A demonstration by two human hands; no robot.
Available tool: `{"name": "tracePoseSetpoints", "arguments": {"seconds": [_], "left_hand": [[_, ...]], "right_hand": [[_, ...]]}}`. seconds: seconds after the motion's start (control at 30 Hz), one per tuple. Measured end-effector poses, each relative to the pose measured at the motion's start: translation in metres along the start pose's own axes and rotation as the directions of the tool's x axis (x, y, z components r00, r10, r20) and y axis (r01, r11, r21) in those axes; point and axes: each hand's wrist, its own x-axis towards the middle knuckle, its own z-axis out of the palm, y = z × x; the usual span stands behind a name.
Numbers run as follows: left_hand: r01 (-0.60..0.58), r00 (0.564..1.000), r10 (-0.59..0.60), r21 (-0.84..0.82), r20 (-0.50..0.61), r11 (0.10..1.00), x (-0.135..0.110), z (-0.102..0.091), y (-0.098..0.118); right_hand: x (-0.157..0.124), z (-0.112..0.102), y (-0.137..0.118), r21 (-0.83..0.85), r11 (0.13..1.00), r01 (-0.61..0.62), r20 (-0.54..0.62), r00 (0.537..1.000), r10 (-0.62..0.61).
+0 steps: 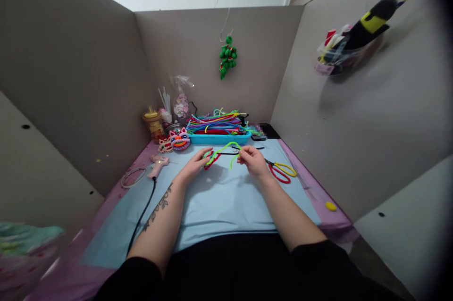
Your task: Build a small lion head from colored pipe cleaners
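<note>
Above the blue cloth, my left hand is closed on a small red and green pipe-cleaner piece, part of it hidden by the fingers. A bright green pipe cleaner arches from that piece across to my right hand, whose thumb and fingers pinch it; a loose green end hangs below. Between the hands runs a thin black strand, and a dark length also shows past my right hand. I cannot tell whether the black strand is held or lies behind. Scissors with one red and one yellow handle lie right of my right hand.
A blue tray heaped with coloured pipe cleaners stands at the back. Left of it are a pink lion-like figure and a brown cup. A pink glue gun with a black cord lies left. Grey partitions enclose the table.
</note>
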Motion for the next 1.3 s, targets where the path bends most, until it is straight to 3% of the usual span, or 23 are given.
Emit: {"name": "tracePoseSetpoints", "arguments": {"seconds": [0.13, 0.4, 0.6, 0.73, 0.87, 1.1, 1.3], "left_hand": [[0.052, 0.997, -0.046, -0.098, 0.067, 0.994, -0.003, 0.01, 0.004], [-0.023, 0.997, 0.027, -0.052, 0.068, 0.998, -0.002, 0.022, 0.008], [-0.066, 0.998, 0.067, 0.075, -0.003, 0.995, -0.004, 0.026, 0.014], [-0.097, 0.994, 0.1, 0.082, -0.04, 0.992, -0.004, 0.026, 0.009], [-0.182, 0.98, 0.192, 0.134, -0.062, 0.974, -0.002, 0.026, 0.003], [-0.286, 0.929, 0.344, 0.322, -0.139, 0.903, -0.009, 0.03, 0.015], [-0.302, 0.919, 0.369, 0.353, -0.14, 0.886, -0.01, 0.034, 0.015]], "right_hand": [[0.0, 0.014, 0.007, 0.2, 0.98, 0.018, -0.109, 0.994, 0.004], [-0.003, 0.021, 0.015, 0.082, 0.995, -0.054, -0.09, 0.994, 0.062], [-0.002, 0.021, 0.011, 0.124, 0.992, -0.001, -0.191, 0.981, 0.025], [-0.006, 0.025, 0.012, 0.113, 0.993, -0.027, -0.11, 0.993, 0.04], [-0.01, 0.034, 0.014, 0.177, 0.973, -0.149, -0.028, 0.987, 0.156], [-0.01, 0.038, 0.017, 0.276, 0.879, -0.388, 0.034, 0.918, 0.395], [-0.008, 0.038, 0.021, 0.313, 0.86, -0.403, -0.031, 0.901, 0.433]]}}
